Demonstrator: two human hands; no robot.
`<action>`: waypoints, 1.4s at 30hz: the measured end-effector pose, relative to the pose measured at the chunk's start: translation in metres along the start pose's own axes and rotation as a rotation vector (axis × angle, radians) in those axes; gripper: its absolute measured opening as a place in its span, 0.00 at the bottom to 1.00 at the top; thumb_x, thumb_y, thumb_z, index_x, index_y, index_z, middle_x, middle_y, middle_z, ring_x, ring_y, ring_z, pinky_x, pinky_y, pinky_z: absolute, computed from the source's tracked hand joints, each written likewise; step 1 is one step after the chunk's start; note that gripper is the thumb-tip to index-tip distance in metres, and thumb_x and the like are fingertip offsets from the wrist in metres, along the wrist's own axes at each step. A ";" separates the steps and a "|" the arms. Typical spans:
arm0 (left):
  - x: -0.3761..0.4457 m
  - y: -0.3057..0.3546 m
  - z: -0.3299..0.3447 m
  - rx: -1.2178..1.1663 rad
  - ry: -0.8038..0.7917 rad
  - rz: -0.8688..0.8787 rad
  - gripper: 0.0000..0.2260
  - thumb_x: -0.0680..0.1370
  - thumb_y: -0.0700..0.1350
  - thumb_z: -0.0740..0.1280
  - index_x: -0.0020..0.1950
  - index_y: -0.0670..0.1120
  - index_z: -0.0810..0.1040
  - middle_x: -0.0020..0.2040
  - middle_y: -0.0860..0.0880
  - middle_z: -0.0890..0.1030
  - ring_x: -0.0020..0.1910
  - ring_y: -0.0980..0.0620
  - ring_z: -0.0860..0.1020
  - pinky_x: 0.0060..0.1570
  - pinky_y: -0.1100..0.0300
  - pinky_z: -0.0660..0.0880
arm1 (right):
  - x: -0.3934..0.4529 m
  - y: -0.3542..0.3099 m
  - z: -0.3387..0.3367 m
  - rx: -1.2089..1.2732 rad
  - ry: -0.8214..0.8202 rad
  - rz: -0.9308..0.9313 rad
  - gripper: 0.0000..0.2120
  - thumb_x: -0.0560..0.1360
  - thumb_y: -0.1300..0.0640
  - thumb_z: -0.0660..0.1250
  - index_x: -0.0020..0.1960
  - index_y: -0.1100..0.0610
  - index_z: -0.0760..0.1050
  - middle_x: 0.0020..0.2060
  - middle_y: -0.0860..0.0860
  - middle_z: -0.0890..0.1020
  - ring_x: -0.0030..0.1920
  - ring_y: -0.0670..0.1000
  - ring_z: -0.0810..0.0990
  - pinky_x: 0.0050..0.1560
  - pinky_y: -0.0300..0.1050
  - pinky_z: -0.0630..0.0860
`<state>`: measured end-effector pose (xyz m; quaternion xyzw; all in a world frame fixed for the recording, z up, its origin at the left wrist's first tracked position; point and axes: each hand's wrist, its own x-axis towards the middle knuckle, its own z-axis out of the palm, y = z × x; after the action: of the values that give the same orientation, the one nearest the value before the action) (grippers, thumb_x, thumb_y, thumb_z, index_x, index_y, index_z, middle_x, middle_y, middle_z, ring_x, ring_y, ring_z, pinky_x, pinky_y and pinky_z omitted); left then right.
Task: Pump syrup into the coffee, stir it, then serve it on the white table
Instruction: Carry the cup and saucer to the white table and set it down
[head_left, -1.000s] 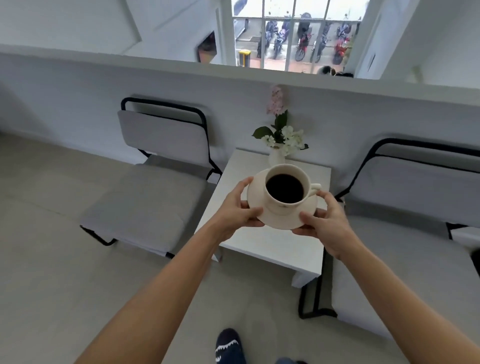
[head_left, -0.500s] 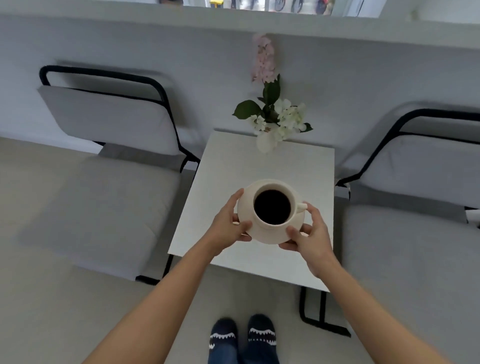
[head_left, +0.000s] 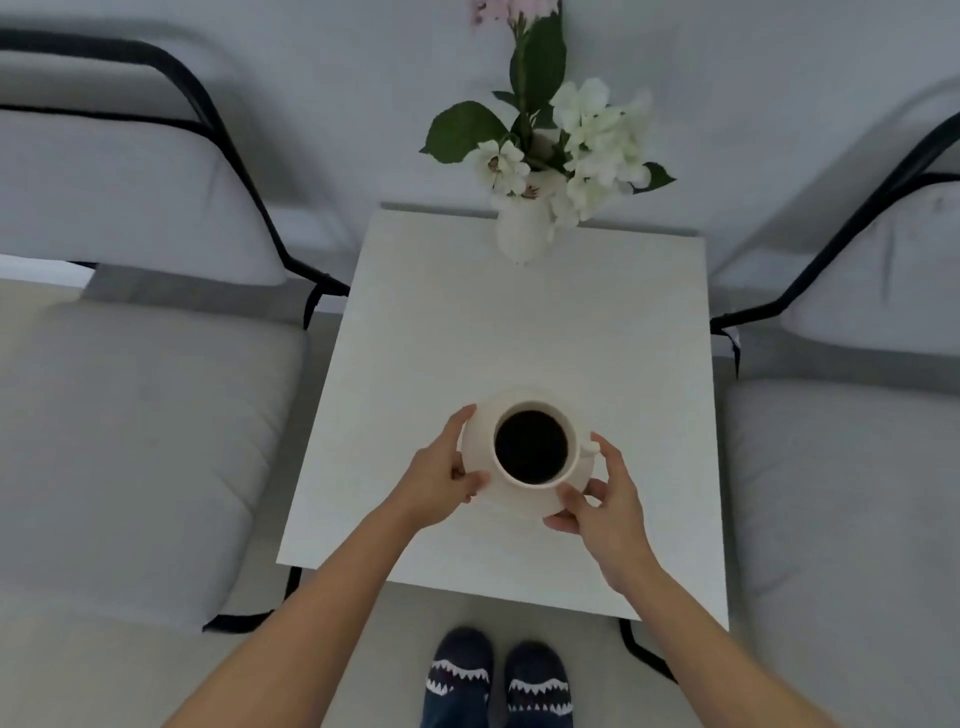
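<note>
at far left sits a pale grey cushioned chair with a black metal frame (head_left: 130, 415), just beside the square white worktop (head_left: 519, 322). the person's left hand (head_left: 436, 480) reaches in over the near half of that worktop, its fingers (head_left: 460, 423) curled round the left rim of the round cream ceramic saucer (head_left: 475, 447), thumb pressed on the near-left edge. on the saucer stands the cream ceramic cup of black coffee (head_left: 531, 446), upright and filled close to the brim, its small handle pointing right. the right hand (head_left: 605, 506) grips the saucer's right and near-right edge, its fingers (head_left: 608, 452) arched just beside that handle. so the cup lies between the two hands, slightly forward of both, and neither hand is clearly nearer. whether the saucer already rests on the worktop or hangs just above it cannot be told from this angle. the coming move, by judgement, turns on that vertical gap: settle level, then slip both sets of fingers outward. well behind stands a small white vase of white flowers (head_left: 522, 234), and at far right a second grey chair (head_left: 841, 467).
</note>
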<state>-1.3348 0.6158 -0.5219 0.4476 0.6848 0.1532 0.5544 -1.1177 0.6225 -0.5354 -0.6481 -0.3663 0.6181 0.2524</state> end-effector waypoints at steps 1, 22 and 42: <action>0.006 -0.006 0.000 0.011 -0.008 -0.003 0.37 0.81 0.41 0.70 0.83 0.56 0.52 0.49 0.47 0.84 0.43 0.50 0.82 0.50 0.60 0.77 | 0.005 0.005 0.002 -0.001 -0.001 0.004 0.32 0.77 0.68 0.68 0.69 0.39 0.64 0.53 0.60 0.81 0.49 0.61 0.85 0.45 0.56 0.86; 0.050 -0.047 0.005 0.129 -0.009 -0.014 0.37 0.81 0.40 0.69 0.84 0.54 0.52 0.37 0.51 0.77 0.37 0.57 0.77 0.41 0.64 0.72 | 0.042 0.036 0.011 -0.205 -0.002 -0.031 0.32 0.74 0.66 0.73 0.72 0.48 0.65 0.34 0.60 0.85 0.32 0.55 0.86 0.38 0.43 0.84; 0.048 -0.053 -0.010 0.301 0.383 0.064 0.23 0.82 0.51 0.68 0.77 0.51 0.72 0.41 0.51 0.79 0.43 0.50 0.80 0.52 0.53 0.80 | 0.025 0.007 -0.019 -0.294 0.090 -0.032 0.24 0.77 0.64 0.69 0.71 0.51 0.70 0.37 0.59 0.85 0.35 0.54 0.85 0.39 0.44 0.84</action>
<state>-1.3664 0.6265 -0.5858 0.5093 0.7780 0.1489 0.3365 -1.0982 0.6398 -0.5542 -0.6991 -0.4518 0.5240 0.1806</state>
